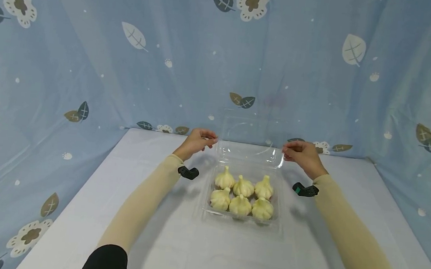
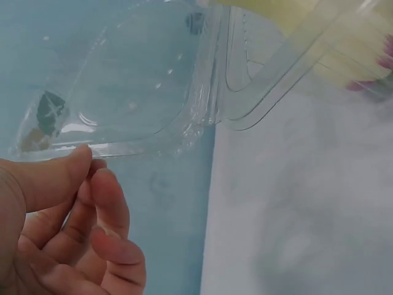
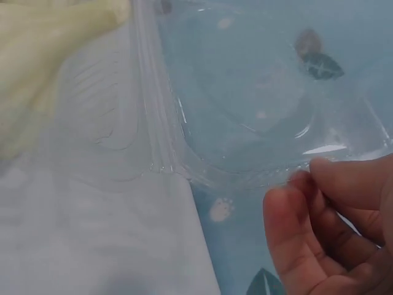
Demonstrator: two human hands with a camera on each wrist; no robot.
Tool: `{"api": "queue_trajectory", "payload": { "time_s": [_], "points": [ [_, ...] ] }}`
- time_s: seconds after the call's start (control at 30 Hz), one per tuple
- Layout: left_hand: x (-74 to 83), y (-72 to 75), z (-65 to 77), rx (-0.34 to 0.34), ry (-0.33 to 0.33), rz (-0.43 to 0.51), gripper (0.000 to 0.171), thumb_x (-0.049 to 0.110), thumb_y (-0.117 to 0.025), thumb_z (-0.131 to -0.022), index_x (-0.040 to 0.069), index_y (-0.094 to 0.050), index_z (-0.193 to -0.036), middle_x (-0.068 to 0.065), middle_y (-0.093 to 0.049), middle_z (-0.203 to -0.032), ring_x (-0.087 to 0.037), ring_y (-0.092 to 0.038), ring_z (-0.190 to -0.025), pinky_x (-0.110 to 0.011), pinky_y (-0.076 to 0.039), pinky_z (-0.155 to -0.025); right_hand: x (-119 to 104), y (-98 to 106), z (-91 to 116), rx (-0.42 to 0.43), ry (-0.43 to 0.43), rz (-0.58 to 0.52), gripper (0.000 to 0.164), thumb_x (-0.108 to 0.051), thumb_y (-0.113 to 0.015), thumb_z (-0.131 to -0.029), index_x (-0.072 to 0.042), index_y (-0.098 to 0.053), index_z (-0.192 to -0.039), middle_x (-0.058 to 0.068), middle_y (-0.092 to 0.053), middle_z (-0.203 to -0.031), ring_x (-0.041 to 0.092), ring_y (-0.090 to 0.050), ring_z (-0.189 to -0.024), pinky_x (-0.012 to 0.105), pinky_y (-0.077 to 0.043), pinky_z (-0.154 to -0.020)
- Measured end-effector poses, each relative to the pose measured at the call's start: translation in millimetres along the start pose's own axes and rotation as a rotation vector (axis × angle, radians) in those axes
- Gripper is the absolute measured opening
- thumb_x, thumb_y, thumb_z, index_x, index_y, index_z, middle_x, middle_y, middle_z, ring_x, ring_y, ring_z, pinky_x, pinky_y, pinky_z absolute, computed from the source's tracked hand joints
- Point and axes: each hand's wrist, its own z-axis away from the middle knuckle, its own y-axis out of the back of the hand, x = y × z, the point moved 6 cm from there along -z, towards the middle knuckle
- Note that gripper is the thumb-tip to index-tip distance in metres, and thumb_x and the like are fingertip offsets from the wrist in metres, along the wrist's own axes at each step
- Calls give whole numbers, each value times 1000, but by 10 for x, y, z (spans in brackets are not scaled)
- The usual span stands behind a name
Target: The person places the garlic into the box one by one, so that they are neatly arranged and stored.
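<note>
A clear plastic clamshell box [image 1: 208, 207] sits on the white table with its lid [image 1: 250, 155] raised upright at the back. Several pale garlic bulbs [image 1: 240, 205] lie in its base in two rows. My left hand [image 1: 197, 142] pinches the lid's left edge between thumb and fingers, as the left wrist view shows on the lid rim [image 2: 123, 149]. On the opposite side my right hand [image 1: 303, 156] pinches the right edge; in the right wrist view its thumb and forefinger meet at the rim [image 3: 264, 178].
Behind the white table [image 1: 241, 260] hangs a blue curtain [image 1: 194, 40] printed with leaves and flowers, close to the raised lid. More of the curtain runs along both sides. A black wrist device [image 1: 188, 173] is on the left arm, another black device [image 1: 305, 190] on the right.
</note>
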Motion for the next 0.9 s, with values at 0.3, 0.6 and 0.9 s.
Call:
{"api": "queue_trajectory", "payload": {
  "time_s": [0.3, 0.6, 0.9],
  "points": [
    [73, 23, 119, -8, -92, -114, 22, 28, -68, -102, 13, -72, -117, -10, -71, -115, -17, -67, -86, -36, -48, -68, -56, 48, 167, 20, 117, 129, 30, -18, -67, -102, 6, -64, -120, 15, -71, -112, 4, -74, -90, 19, -61, -81],
    [113, 49, 313, -31, -223, -97, 17, 19, -70, -101, 7, -72, -112, -14, -69, -118, -42, -68, -107, -64, -52, -99, -123, 66, 358, 10, 194, 177, 34, -26, -70, -101, 3, -70, -120, 9, -74, -109, 7, -74, -93, 22, -61, -85],
    [90, 47, 489, -37, -285, -79, 21, 20, -73, -99, 5, -74, -112, -11, -70, -123, -26, -70, -100, -42, -53, -82, -110, 54, 520, -23, 257, 205, 28, -23, -72, -99, -1, -74, -116, 1, -75, -109, 0, -71, -97, 20, -60, -86]
  ]
}}
